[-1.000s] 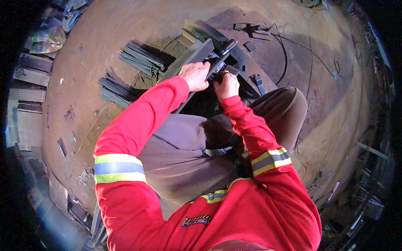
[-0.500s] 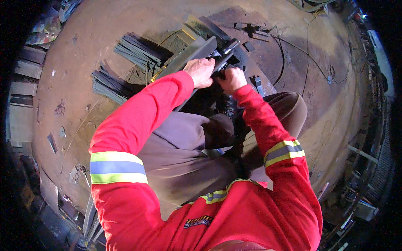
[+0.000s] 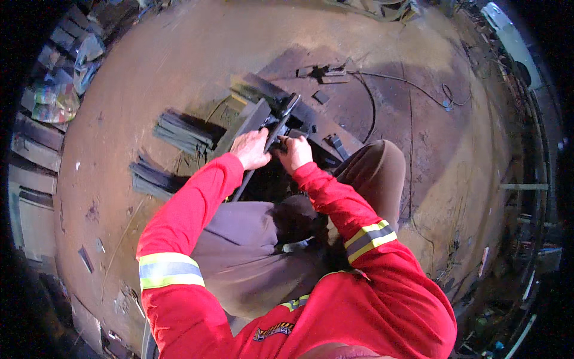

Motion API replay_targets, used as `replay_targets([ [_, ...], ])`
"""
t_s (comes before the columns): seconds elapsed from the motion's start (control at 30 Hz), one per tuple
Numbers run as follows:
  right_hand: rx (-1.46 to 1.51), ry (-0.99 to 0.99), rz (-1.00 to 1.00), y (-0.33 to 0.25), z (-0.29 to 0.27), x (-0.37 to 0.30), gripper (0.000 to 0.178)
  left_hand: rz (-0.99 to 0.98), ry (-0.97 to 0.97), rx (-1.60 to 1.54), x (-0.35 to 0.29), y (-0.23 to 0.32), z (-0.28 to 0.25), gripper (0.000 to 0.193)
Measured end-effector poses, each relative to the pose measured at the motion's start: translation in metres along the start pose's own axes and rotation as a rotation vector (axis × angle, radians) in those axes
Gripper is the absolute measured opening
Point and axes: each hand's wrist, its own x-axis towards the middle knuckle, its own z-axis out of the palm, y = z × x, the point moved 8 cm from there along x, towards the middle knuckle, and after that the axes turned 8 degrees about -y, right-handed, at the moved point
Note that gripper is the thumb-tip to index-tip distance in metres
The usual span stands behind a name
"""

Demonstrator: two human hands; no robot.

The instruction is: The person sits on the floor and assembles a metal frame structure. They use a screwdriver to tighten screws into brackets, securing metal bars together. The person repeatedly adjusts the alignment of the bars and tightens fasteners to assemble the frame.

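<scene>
A long, narrow dark metal bar [image 3: 283, 117] slants between my hands, with a shiny upper end. My left hand [image 3: 251, 149] is closed around it from the left. Against its right side, my right hand [image 3: 294, 154] has its fingers curled together; what they hold, if anything, is hidden. Just beyond the hands lies a thick steel section [image 3: 244, 124] on the floor, with a dark plate beside it. Shadow hides the area under my hands.
Two bundles of dark metal strips [image 3: 179, 136] lie on the rust-brown floor [image 3: 119, 107] to the left. A small square plate [image 3: 321, 97] and a dark cable [image 3: 373, 107] are at the far right. My bent knee [image 3: 382, 167] rises beside my right forearm.
The view has shifted, so the scene sits further left and lower. My hands have drawn slightly nearer my body, and the bar between them now slants more steeply.
</scene>
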Motion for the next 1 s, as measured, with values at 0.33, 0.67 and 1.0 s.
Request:
replay_targets([
  [0.33, 0.090, 0.274, -0.149, -0.007, -0.008, -0.019, 0.030, 0.029, 0.061, 0.028, 0.001, 0.004, -0.005, 0.039],
  [0.67, 0.137, 0.160, -0.294, -0.005, -0.014, 0.000, 0.032, -0.017, 0.000, -0.035, 0.001, 0.001, -0.002, 0.038],
  [1.0, 0.073, 0.124, -0.285, -0.001, -0.010, 0.004, 0.037, -0.004, -0.008, -0.057, 0.000, 0.008, -0.009, 0.038],
])
